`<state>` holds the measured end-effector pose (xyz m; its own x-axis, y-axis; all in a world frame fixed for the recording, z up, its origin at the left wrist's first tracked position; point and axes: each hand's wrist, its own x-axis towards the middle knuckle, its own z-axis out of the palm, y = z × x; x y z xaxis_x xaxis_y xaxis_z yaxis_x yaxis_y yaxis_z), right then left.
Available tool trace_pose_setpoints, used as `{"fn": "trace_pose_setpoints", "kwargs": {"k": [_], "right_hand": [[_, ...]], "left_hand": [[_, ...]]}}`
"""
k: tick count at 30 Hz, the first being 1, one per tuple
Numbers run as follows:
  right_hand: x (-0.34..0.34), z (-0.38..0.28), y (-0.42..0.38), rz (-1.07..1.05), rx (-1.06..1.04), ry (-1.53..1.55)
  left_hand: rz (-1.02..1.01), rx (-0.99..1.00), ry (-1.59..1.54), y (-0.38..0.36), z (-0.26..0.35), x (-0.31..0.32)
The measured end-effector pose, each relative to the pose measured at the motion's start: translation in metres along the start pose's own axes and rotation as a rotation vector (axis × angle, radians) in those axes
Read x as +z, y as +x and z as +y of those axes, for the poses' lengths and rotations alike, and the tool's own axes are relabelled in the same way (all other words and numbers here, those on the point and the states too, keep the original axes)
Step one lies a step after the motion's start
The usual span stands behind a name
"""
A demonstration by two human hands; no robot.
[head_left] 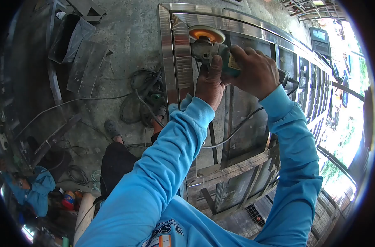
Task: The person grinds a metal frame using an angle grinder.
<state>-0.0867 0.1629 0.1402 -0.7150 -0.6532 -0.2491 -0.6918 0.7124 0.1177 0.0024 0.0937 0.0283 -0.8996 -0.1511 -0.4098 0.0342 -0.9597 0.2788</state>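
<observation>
An angle grinder (205,51) with an orange-centred disc (206,33) is held between both hands near the top corner of a shiny metal frame (183,61). My left hand (211,84) is closed around the grinder's front part, thumb up along its side. Wrapped over the green body from the right is my right hand (255,70). The disc's rim is close to the frame's upper bar; whether it touches cannot be told. A dark power cord (237,129) runs from the grinder's rear and curves down across the frame.
Coiled cables (146,88) lie on the concrete floor (125,37) left of the frame, by my feet. A metal sheet (87,68) and a dark bin (72,39) stand at the upper left. Another person in a blue sleeve (41,187) is at the lower left.
</observation>
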Motion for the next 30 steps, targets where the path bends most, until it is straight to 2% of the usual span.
{"fn": "trace_pose_setpoints", "kwargs": {"k": [7,17,30], "right_hand": [[0.005,0.002,0.006,-0.029,-0.024,0.022],[-0.007,0.000,0.006,-0.229,0.071,0.033],[0.000,0.001,0.000,0.050,-0.023,-0.079]], "left_hand": [[-0.007,-0.039,-0.004,0.001,0.002,-0.004],[-0.009,-0.132,0.042,-0.001,0.006,-0.003],[-0.078,-0.050,0.030,-0.005,0.010,0.004]]}}
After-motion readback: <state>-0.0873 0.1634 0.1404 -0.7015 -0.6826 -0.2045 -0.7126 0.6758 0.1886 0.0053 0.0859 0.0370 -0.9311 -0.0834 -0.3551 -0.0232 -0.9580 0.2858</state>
